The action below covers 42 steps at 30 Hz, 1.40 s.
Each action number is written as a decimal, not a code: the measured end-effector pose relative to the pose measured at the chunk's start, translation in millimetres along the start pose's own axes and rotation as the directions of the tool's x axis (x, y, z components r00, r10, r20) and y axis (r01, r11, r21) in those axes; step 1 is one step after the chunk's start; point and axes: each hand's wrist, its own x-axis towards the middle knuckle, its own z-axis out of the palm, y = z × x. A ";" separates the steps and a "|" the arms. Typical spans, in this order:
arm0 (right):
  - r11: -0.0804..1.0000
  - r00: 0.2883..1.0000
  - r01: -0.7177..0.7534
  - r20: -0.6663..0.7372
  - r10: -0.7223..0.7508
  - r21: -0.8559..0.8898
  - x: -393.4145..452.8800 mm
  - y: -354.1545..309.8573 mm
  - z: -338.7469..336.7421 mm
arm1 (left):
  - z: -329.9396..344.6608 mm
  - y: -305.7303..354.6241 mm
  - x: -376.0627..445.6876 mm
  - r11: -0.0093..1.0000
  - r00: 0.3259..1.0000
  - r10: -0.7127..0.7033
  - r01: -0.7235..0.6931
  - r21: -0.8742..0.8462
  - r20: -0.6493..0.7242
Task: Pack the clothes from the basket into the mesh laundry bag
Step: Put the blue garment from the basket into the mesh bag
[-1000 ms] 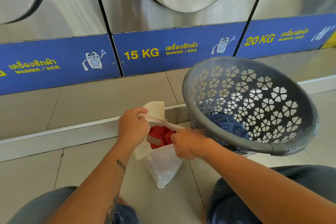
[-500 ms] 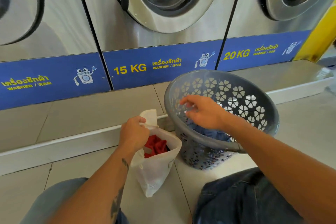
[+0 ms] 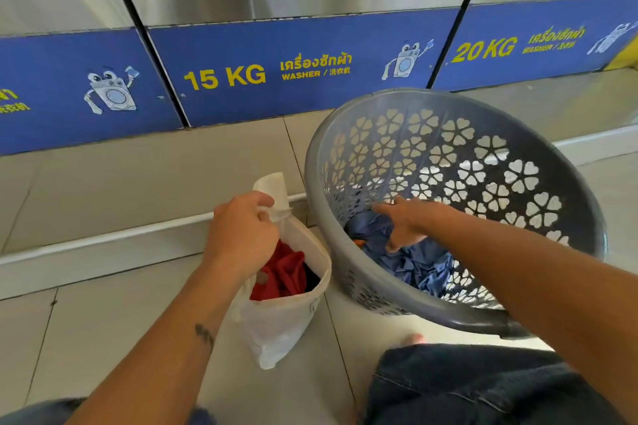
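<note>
Head view: left hand [image 3: 241, 235] pinches the far rim of the white mesh laundry bag [image 3: 281, 324], holding it open on the floor; red clothing [image 3: 281, 274] already inside. Right hand [image 3: 405, 222] reaches into the tilted grey plastic basket [image 3: 348, 269], fingers spread on crumpled blue clothing [image 3: 414, 264], grip probably not closed yet. Bag mouth sits just left of the basket, nearer the left hand.

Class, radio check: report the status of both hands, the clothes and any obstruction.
Left hand gripping mesh bag rim, red garment inside. Right hand in basket on blue cloth, grasp unclear. Nothing in the way.
</note>
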 end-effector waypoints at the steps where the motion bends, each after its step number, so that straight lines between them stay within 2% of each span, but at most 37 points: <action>1: 1.000 1.000 0.006 0.029 -0.005 -0.024 11.8 -0.7 5.3 | 1.8 -0.5 3.6 1.000 1.000 0.000 -0.001 0.007 0.005; 7: 0.981 0.979 0.001 0.202 0.038 -0.193 72.2 -2.3 40.5 | 13.8 -7.3 23.0 1.000 0.998 -0.020 0.020 -0.005 0.053; 12: 0.983 0.946 -0.123 0.284 0.157 -0.137 108.3 0.2 83.0 | 20.9 -9.8 30.3 0.998 0.997 -0.029 0.033 -0.049 0.078; 14: 0.982 0.956 -0.120 0.252 0.154 -0.144 107.1 -5.4 105.1 | 21.9 -10.6 32.5 0.998 0.996 -0.044 0.047 -0.046 0.078; 18: 0.961 0.995 -0.092 0.019 0.100 -0.259 101.0 -13.2 132.1 | 22.9 -10.8 35.9 0.999 0.995 -0.049 0.050 -0.007 0.085; 20: 0.963 0.998 -0.054 0.010 0.059 -0.265 96.9 -12.0 125.3 | 22.9 -10.2 35.8 0.999 0.995 -0.041 0.042 -0.012 0.088; 26: 0.988 0.985 0.056 0.171 -0.031 -0.144 70.8 7.6 75.2 | 14.8 -13.8 35.1 0.999 0.996 -0.002 -0.001 0.037 0.086; 30: 0.996 0.981 0.081 0.178 -0.075 -0.030 28.7 13.7 42.8 | 3.2 -16.9 29.7 1.000 0.997 0.019 -0.020 0.018 0.072; 33: 0.994 0.990 0.107 0.093 -0.109 0.030 -13.3 15.2 22.1 | -3.3 -18.8 18.4 0.999 0.997 0.039 -0.039 0.010 0.069; 37: 0.978 0.976 0.176 -0.147 -0.158 0.115 -76.9 12.3 1.0 | -14.3 -22.5 -3.6 0.998 0.996 0.061 -0.062 0.008 0.072; 39: 0.976 0.937 0.195 -0.311 -0.157 0.096 -106.7 6.4 -6.1 | -22.9 -24.4 -15.2 0.998 0.996 0.065 -0.065 0.000 0.061; 42: 0.977 0.835 0.208 -0.526 -0.160 0.033 -143.3 -8.2 -20.0 | -38.5 -30.9 -31.0 0.998 0.998 0.055 -0.055 -0.023 0.028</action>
